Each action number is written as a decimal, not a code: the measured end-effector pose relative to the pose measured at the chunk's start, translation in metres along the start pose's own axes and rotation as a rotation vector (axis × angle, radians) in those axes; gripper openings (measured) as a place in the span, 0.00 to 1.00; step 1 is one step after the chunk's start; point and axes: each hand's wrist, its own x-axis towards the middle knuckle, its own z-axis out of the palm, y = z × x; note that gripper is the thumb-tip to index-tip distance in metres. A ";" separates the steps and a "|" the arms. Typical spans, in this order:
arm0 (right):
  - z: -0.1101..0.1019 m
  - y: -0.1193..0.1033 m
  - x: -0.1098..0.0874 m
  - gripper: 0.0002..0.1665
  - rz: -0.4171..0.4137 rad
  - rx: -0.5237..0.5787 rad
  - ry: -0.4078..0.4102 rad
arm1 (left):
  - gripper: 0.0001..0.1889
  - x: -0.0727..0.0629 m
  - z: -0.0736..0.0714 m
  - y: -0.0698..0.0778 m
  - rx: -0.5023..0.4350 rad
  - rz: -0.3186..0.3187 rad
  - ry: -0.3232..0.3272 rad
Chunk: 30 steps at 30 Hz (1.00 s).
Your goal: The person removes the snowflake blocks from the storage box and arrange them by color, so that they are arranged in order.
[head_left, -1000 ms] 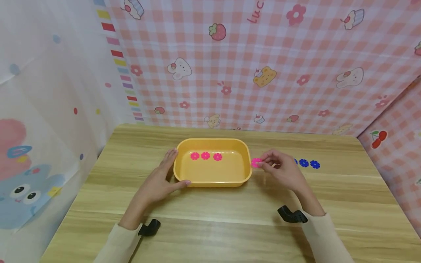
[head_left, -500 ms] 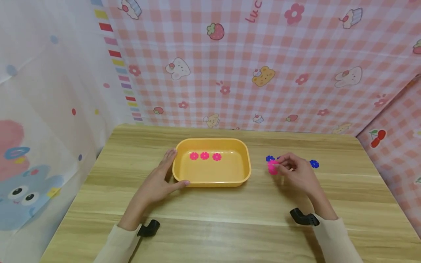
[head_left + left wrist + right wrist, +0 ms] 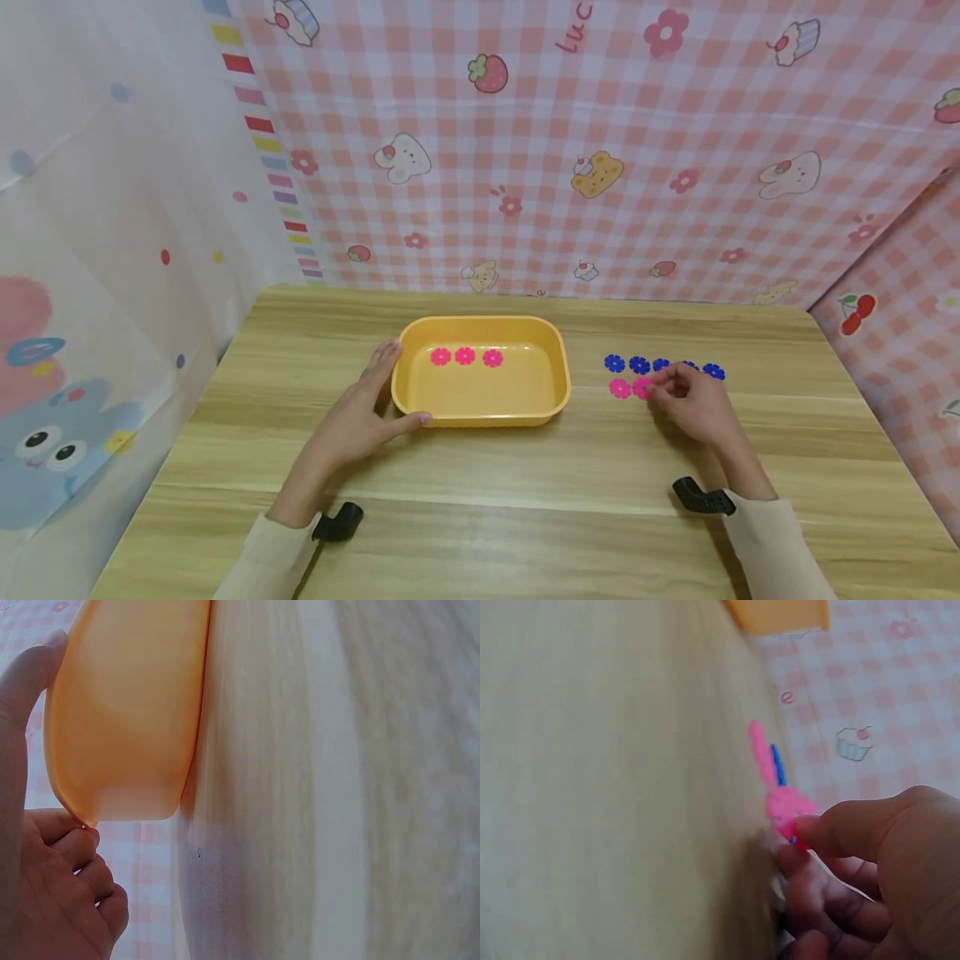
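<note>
My left hand [image 3: 356, 421] grips the left end of a yellow plastic tray [image 3: 495, 421], thumb on the near rim, fingers at the far left. In the left wrist view the thumb [image 3: 34, 671] lies against the tray's rim. Inside the tray, three pink snowflake discs [image 3: 465, 356] form a row. My right hand [image 3: 697, 408] pinches another pink snowflake disc [image 3: 786, 810] between thumb and fingertips, tilted, close over the table. Just left of it a pink disc [image 3: 620, 388] lies flat. Behind runs a row of several blue snowflake discs [image 3: 615, 363], partly hidden by the hand.
The wood-grain table [image 3: 480, 517] ends at a pink checked cloth [image 3: 555, 225] behind. A white printed cloth [image 3: 150, 225] hangs on the left side. Each wrist carries a black camera mount [image 3: 703, 497].
My right hand has moved right from beside the tray with a pink disc, to in front of the blue row. A pink disc now shows lying on the table there. The left hand stays put.
</note>
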 end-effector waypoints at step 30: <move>-0.006 -0.042 0.013 0.23 -0.114 0.011 0.037 | 0.63 0.000 0.000 -0.001 -0.008 -0.010 -0.004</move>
